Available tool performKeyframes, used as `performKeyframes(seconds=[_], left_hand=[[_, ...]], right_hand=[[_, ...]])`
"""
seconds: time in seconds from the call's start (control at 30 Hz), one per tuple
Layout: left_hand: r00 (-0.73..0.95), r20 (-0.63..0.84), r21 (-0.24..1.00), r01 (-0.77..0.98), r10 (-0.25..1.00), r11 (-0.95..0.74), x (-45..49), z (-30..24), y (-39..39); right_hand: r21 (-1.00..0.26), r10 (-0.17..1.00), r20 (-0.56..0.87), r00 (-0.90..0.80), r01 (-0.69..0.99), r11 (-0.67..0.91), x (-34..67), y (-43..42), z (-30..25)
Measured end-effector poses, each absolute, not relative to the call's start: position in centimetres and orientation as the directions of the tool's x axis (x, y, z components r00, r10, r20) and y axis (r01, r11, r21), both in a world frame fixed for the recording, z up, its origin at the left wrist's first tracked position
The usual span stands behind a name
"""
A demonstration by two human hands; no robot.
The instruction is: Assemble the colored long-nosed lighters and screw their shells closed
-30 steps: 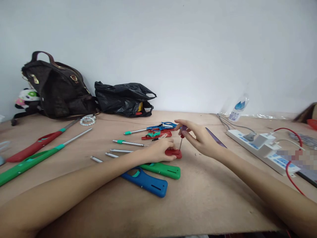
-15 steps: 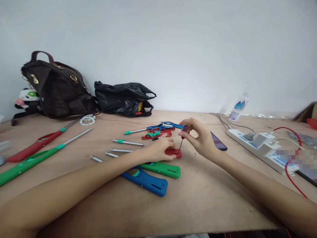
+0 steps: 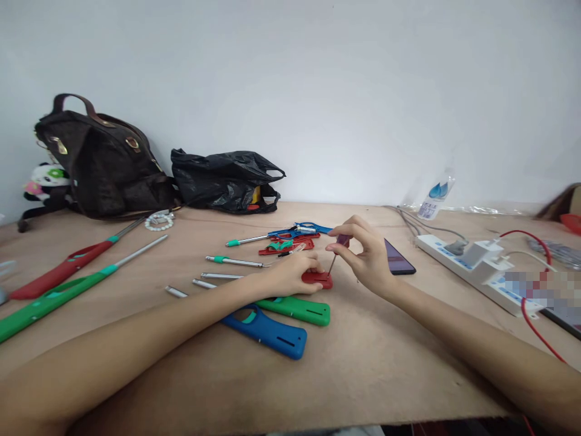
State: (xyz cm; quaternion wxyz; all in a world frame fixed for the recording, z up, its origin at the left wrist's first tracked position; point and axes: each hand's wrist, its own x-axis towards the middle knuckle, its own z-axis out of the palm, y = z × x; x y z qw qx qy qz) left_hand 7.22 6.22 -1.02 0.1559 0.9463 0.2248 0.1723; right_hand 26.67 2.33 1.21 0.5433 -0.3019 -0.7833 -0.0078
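My left hand (image 3: 296, 272) is closed over a red lighter (image 3: 323, 280), pressing it flat on the table. In my right hand (image 3: 363, 251) a screwdriver (image 3: 342, 241) with a purple handle is pinched between thumb and fingers. Its tip touches the red lighter near the handle's end. Closer to me lie a green lighter (image 3: 302, 309) and a blue lighter (image 3: 276, 333), partly under my left forearm. Beyond my left hand are opened lighter parts: a blue casing (image 3: 313, 227), a red casing (image 3: 308, 244) and a metal tube with a green collar (image 3: 238, 261).
At left lie a long red lighter (image 3: 68, 266), a long green lighter (image 3: 59, 301) and a bead bracelet (image 3: 158, 222). A backpack (image 3: 109, 163) and black plastic bag (image 3: 222, 181) stand behind. Right are a phone (image 3: 398, 259), power strip (image 3: 476, 272) with cables, and bottle (image 3: 436, 195).
The screwdriver's handle has tilted slightly to the right, and my right fingers have shifted around it. Its tip stays at the red lighter's end. My left hand keeps its place.
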Motion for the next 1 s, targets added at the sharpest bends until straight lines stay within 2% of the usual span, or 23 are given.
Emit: performKeyframes(seconds=[0.2,0.43,0.6,0.83,1.0], left_hand=[[0.854,0.239,0.361,0.364,0.463,-0.859,7.23,-0.96,6.46],[0.843,0.245,0.377,0.372,0.479,-0.848,7.19,-1.04,6.38],[0.845,0.242,0.368,0.374,0.476,-0.851,7.23,-0.97,6.32],[0.852,0.258,0.381,0.344,0.456,-0.858,7.24,-0.86,6.3],[0.848,0.236,0.354,0.38,0.474,-0.855,7.31,-0.87,6.31]], right_hand=[[-0.414,0.53,0.776,-0.342,0.358,0.837,26.38,2.32,1.19],[-0.334,0.477,0.858,-0.189,0.498,0.8,26.42,2.17,1.13],[-0.435,0.557,0.772,-0.306,0.385,0.814,26.73,2.26,1.45],[-0.325,0.476,0.855,-0.205,0.502,0.801,26.54,2.01,1.54],[-0.4,0.542,0.779,-0.315,0.415,0.817,26.67,1.95,1.76]])
